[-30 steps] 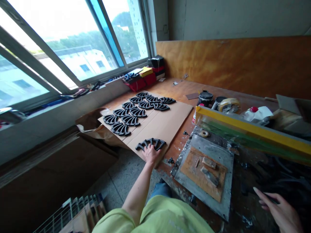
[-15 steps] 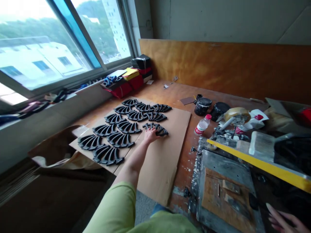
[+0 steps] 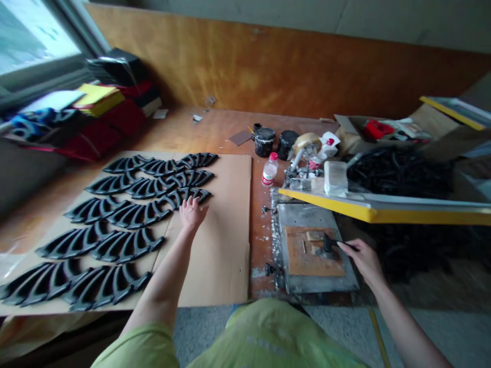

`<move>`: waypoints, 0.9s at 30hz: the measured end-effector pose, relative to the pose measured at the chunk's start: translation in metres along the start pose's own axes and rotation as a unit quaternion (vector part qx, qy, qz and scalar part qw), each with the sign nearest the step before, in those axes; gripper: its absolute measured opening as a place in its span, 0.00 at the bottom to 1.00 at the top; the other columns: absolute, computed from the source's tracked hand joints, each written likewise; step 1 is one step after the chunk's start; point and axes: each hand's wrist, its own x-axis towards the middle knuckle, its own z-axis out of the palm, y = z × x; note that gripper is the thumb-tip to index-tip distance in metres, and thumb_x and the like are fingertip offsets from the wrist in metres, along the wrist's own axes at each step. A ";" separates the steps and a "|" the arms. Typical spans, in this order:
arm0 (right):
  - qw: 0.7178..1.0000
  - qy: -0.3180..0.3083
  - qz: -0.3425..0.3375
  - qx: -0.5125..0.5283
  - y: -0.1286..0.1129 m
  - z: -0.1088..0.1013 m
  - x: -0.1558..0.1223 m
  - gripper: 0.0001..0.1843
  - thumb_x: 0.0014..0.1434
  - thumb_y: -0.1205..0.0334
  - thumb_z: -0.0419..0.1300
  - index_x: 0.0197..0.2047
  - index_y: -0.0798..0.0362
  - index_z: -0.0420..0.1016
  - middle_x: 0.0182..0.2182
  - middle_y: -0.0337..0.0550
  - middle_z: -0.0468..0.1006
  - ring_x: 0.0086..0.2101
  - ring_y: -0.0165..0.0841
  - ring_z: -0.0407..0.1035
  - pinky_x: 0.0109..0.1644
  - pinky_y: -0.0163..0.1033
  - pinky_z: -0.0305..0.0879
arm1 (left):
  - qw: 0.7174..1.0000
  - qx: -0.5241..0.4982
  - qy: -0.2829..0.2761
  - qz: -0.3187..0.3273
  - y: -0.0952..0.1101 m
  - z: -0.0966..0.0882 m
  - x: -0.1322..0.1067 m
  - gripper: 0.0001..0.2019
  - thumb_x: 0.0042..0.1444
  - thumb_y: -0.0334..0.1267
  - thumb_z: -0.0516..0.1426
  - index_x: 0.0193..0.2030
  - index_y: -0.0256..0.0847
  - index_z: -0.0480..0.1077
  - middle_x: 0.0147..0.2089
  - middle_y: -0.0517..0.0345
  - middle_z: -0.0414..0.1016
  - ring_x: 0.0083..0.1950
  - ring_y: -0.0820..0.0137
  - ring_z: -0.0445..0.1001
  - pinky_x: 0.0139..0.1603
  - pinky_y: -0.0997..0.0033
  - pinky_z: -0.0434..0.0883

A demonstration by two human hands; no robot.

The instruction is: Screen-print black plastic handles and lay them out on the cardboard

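Several black fan-shaped pieces (image 3: 126,214) lie in rows on a cardboard sheet (image 3: 226,250). My left hand (image 3: 192,212) is stretched out flat, fingers apart, its tips touching the nearest piece of the right-hand row (image 3: 192,194). My right hand (image 3: 363,258) reaches over a grey metal plate (image 3: 326,283) with a wooden pad (image 3: 307,260) on it. Its fingers pinch the end of a small black piece (image 3: 329,243) that rests on the pad.
A yellow-framed screen (image 3: 368,210) juts over the plate from the right. Behind it lie a pile of black parts (image 3: 399,171), a plastic bottle (image 3: 269,169), two black cans (image 3: 264,141) and a tape roll (image 3: 307,140). Red and yellow boxes (image 3: 99,117) sit at the back left.
My left hand slid the black piece up the cardboard into the rows and has flattened out. My right hand came forward onto the wooden pad and took hold of a small black piece. The view swung right.
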 end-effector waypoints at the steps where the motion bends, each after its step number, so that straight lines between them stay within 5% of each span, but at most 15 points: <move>1: 1.000 -0.018 -0.021 0.000 0.001 0.005 -0.001 0.27 0.43 0.34 0.63 0.27 0.51 0.74 0.27 0.46 0.80 0.32 0.42 0.75 0.39 0.45 0.71 | 1.000 -0.024 -0.002 0.016 0.011 0.003 -0.011 0.27 0.57 0.47 0.59 0.61 0.39 0.66 0.68 0.40 0.63 0.72 0.52 0.56 0.71 0.53 0.54; 7: 0.980 -0.101 -0.169 -0.032 0.015 0.029 0.002 0.23 0.57 0.35 0.57 0.32 0.49 0.70 0.30 0.44 0.79 0.32 0.40 0.73 0.39 0.43 0.66 | 0.985 -0.158 -0.074 0.005 0.102 0.007 -0.104 0.14 0.59 0.46 0.58 0.48 0.43 0.75 0.66 0.48 0.68 0.63 0.58 0.70 0.66 0.60 0.64; 13: 0.923 -0.149 -0.325 -0.140 0.010 0.039 0.014 0.14 0.62 0.47 0.60 0.35 0.49 0.71 0.36 0.48 0.78 0.42 0.44 0.72 0.47 0.46 0.65 | 0.945 -0.320 -0.068 -0.007 0.200 -0.015 -0.175 0.13 0.59 0.47 0.57 0.44 0.44 0.77 0.63 0.52 0.72 0.59 0.62 0.74 0.61 0.63 0.68; 17: 0.900 -0.153 -0.376 -0.158 0.003 0.031 0.017 0.15 0.62 0.49 0.61 0.43 0.53 0.74 0.42 0.54 0.77 0.48 0.50 0.68 0.52 0.53 0.64 | 0.891 -0.454 0.006 -0.018 0.249 -0.059 -0.188 0.17 0.58 0.50 0.58 0.45 0.41 0.76 0.54 0.51 0.78 0.52 0.65 0.77 0.54 0.67 0.72; 20: 0.873 -0.166 -0.443 -0.114 0.000 0.031 0.016 0.25 0.63 0.49 0.59 0.59 0.54 0.69 0.56 0.57 0.72 0.57 0.52 0.63 0.60 0.58 0.59 | 0.832 -0.550 0.067 -0.004 0.278 -0.105 -0.182 0.22 0.59 0.55 0.56 0.50 0.40 0.73 0.39 0.55 0.79 0.40 0.70 0.78 0.45 0.69 0.74; 24: 0.805 -0.238 -0.536 -0.093 0.000 0.048 0.003 0.39 0.62 0.49 0.60 0.71 0.53 0.55 0.69 0.55 0.58 0.68 0.51 0.50 0.69 0.64 0.43 | 0.762 -0.646 0.045 0.015 0.310 -0.153 -0.168 0.24 0.63 0.60 0.48 0.48 0.42 0.69 0.27 0.63 0.72 0.25 0.75 0.71 0.34 0.72 0.74; 27: 0.764 -0.298 -0.564 -0.095 0.009 0.049 -0.009 0.38 0.59 0.48 0.64 0.68 0.55 0.62 0.66 0.55 0.63 0.66 0.49 0.55 0.70 0.62 0.44 | 0.757 -0.652 0.024 0.030 0.319 -0.161 -0.171 0.25 0.64 0.60 0.45 0.43 0.41 0.69 0.24 0.63 0.68 0.24 0.75 0.70 0.31 0.72 0.74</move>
